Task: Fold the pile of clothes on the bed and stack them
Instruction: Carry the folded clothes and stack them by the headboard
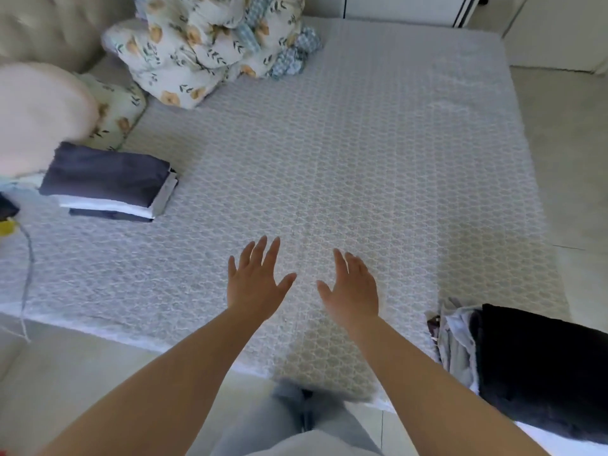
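Already a folded stack [108, 184] sits on the bed [362, 143] toward its left side, a dark navy piece on top, a white one under it and another dark one at the bottom, edges roughly squared. The unfolded pile of clothes [460, 343] lies at the near right corner of the bed, grey and white pieces crumpled together, with a thick black garment [539, 366] lying against them and spilling over the bed's near edge. Between stack and pile, both arms reach out over the patterned grey bedcover. The left hand [255, 281] is spread, fingers straight and fanned, thumb out to the side, its grip wide apart and holding nothing. The right hand [353, 286] is likewise apart, fingers straight and close together, thumb pointing toward the left hand; it holds nothing either. Whether the palms touch the cover or hover just above it cannot be told. The two hands are near each other, well apart from both the stack and the pile. A broad stretch of cover lies ahead of the fingers toward the far edge. At the far left corner a floral quilt [204, 44] is bunched up, with a floral pillow [115, 110] and a pale pink cushion [36, 116] beside the padded headboard [42, 28]. A thin grey cord [29, 271] trails over the left near edge.
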